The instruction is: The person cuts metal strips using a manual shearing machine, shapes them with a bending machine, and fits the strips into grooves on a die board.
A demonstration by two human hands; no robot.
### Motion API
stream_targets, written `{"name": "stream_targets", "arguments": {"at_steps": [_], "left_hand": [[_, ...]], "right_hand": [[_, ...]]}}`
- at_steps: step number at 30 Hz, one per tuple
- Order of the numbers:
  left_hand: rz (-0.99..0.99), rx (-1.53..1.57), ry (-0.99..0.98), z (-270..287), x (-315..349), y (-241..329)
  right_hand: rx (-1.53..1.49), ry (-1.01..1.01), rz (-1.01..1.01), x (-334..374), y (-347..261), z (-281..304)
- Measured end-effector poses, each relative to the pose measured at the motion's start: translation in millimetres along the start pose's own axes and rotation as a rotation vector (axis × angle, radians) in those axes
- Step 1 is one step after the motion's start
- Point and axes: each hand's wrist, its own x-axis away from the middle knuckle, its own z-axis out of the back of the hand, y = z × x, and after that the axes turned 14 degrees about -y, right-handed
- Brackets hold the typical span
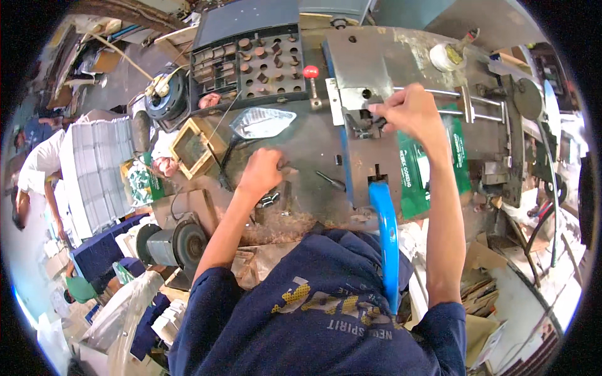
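My right hand [411,113] is over a steel machine block [364,150] on the bench, its thumb and fingers pinched together beside a dark slot. What they pinch, if anything, is too small to make out. My left hand [262,169] hovers over the bench top with curled fingers. A small dark bit seems to show at its fingertips, but I cannot tell what it is. A long blue handle [385,238] runs from the block's near end toward my body. A red-knobbed lever [311,73] stands left of the block, and a dark pointed tool [330,180] lies between my hands.
An open case of metal pieces [269,66] sits at the back. Closer are a clear-lensed lamp [263,123] and a wooden frame box [182,136]. A bench grinder [188,243] is at lower left, a green sheet [461,160] lies right, and other people [41,163] are far left.
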Motion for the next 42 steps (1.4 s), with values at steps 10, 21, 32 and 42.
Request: {"name": "stream_targets", "arguments": {"at_steps": [10, 21, 32, 42], "left_hand": [[-0.403, 0.318, 0.532, 26.6, -21.2, -1.2], [-0.851, 0.584, 0.528, 98.9, -107.4, 120.2], [-1.058, -0.139, 0.449, 132.3, -102.4, 97.8], [-1.038, -0.666, 0.202, 167.3, -98.3, 159.2]], "right_hand": [[0.271, 0.283, 0.045, 3.0, -7.0, -32.4], [0.246, 0.263, 0.020, 76.0, 23.0, -30.3], [0.188, 0.345, 0.387, 78.7, 3.1, -60.9], [0.597, 0.377, 0.342, 24.8, 12.6, -108.2]]}}
